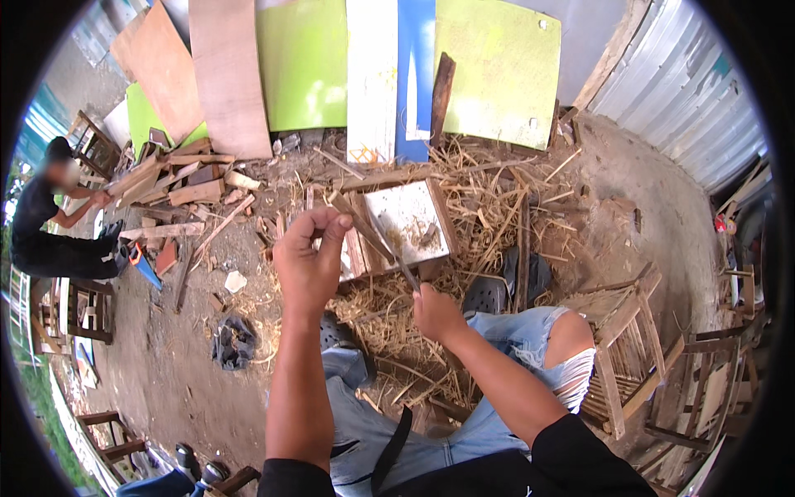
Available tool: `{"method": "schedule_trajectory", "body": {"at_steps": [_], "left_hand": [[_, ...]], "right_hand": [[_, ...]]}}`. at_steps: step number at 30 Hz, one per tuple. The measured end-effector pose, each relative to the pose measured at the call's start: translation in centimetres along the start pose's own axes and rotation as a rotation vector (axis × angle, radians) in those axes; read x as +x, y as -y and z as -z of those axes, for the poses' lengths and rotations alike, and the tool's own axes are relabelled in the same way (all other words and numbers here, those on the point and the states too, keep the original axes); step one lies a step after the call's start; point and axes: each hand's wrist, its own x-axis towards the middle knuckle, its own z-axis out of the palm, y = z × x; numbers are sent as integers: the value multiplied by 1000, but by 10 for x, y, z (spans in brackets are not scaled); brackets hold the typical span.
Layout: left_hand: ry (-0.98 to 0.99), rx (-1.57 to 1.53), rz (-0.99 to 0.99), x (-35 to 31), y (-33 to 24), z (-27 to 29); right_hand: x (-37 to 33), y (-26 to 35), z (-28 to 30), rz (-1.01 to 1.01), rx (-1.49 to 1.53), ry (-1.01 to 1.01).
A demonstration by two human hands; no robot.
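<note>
My left hand is raised, thumb and fingers pinched on the upper end of a short wooden strip. The strip slants down to the right over a wooden piece with a white panel, which has wood bits on it. My right hand is closed round the handle of a thin-bladed tool, seemingly a knife; its handle is hidden in the fist. The blade points up and left, close to the strip's lower end; I cannot tell whether they touch.
Shavings and offcuts surround my feet. A slatted wooden chair stands at right. Left, a person handles wood beside a plank pile and a blue-handled saw. Green boards lean behind. A black plastic bag lies left.
</note>
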Motion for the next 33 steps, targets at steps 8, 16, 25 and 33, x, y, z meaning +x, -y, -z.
{"method": "schedule_trajectory", "body": {"at_steps": [8,16,25,33], "left_hand": [[132,-175,-15,1,16,3],[102,-318,82,1,8,-3],[51,-303,14,2,-4,-2],[73,-13,-59,-2,-13,-5]], "right_hand": [[-8,28,40,130,247,-222],[-14,38,41,178,147,-183],[-24,64,56,271,244,-251],[-33,96,80,305,342,-260]]}}
